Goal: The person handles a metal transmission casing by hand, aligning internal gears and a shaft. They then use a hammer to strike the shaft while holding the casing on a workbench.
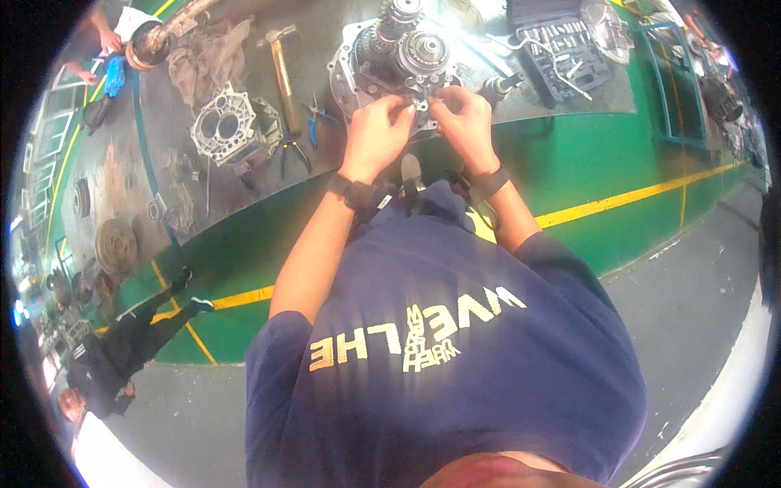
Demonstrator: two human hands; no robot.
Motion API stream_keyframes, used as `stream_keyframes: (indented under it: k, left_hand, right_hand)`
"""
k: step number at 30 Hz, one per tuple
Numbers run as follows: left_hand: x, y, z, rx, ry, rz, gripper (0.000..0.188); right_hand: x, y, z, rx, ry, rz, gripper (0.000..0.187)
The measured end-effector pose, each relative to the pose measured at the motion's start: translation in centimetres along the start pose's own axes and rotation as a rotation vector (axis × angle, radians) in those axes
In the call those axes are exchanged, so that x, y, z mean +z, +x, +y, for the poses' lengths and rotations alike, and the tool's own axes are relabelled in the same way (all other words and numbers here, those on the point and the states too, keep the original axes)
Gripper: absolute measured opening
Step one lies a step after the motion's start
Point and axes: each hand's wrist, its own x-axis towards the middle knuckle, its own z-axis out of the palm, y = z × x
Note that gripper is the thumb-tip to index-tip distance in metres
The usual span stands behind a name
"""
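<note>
Gear assembly (424, 52) (metal) beyond left grip (380, 132)

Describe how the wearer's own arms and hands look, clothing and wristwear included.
The left hand and right hand are ungloved, forearms bare below short navy-blue fabric sleeves. A dark watch-like band with a bulky case is worn on the left side, a broad dark band on the right.

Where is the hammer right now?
In the head view, the hammer lies left of the gear assembly, between the brown cloth and the blue-handled pliers.
</note>
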Motion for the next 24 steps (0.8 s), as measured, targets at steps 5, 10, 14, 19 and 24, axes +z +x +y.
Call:
stream_keyframes:
  k: [5,10,14,19,24]
  left_hand:
    - [2.2,2.2,0.5,-0.111,0.086,0.090,0.033]
    - [3.6,2.4,-0.5,-0.135,0.021,0.167,0.033]
    - [4.3,2.5,-1.2,-0.277,-0.286,0.144,0.031]
    - [4.6,2.2,-1.0,-0.333,-0.349,0.188,0.029]
    - [4.4,2.2,-1.0,-0.367,-0.476,0.169,0.026]
  right_hand:
    - [-0.5,1.5,-0.5,0.046,0.046,-0.105,0.025]
    - [-0.7,2.3,-0.2,0.133,0.201,-0.175,0.022]
    - [-0.4,2.4,1.7,0.203,0.410,-0.250,0.022]
    - [-0.5,2.5,1.6,0.286,0.596,-0.342,0.025]
    - [-0.5,2.0,1.2,0.302,0.686,-0.352,0.022]
